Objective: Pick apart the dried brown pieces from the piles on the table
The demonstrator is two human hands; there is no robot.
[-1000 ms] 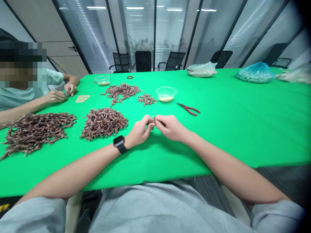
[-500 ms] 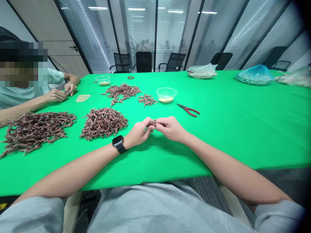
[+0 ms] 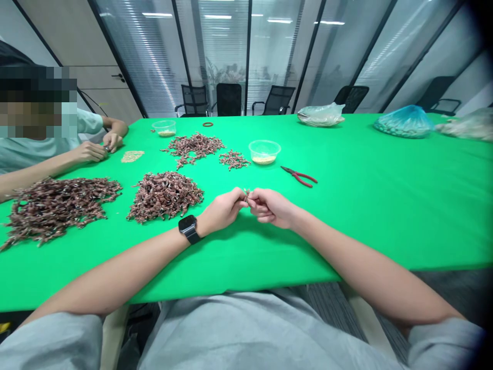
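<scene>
My left hand [image 3: 222,210], wearing a black watch [image 3: 188,228] on its wrist, pinches a small brown twisted piece [image 3: 247,194] between thumb and fingertips. From the other side, my right hand [image 3: 274,208] grips the same piece with its fingers curled in. Both hands meet fingertip to fingertip just above the green cloth, so most of the piece is covered. Left of my hands lies a heap of similar brown pieces [image 3: 165,196]. Beyond them are a small cluster of brown pieces [image 3: 233,160], a clear plastic bowl [image 3: 264,149] with pale bits, and red-handled pliers [image 3: 299,177].
A larger brown heap [image 3: 61,205] spreads at the left, another brown pile [image 3: 197,146] farther back. A co-worker's hands [image 3: 100,149] work near a pale patch of small bits [image 3: 132,156]. A second bowl [image 3: 164,128], a ring [image 3: 208,124] and plastic bags [image 3: 404,122] stand along the far side.
My right hand has turned slightly, its curled lower fingers now showing. My left hand's fingers have closed up a little around the piece. The view has shifted very slightly.
</scene>
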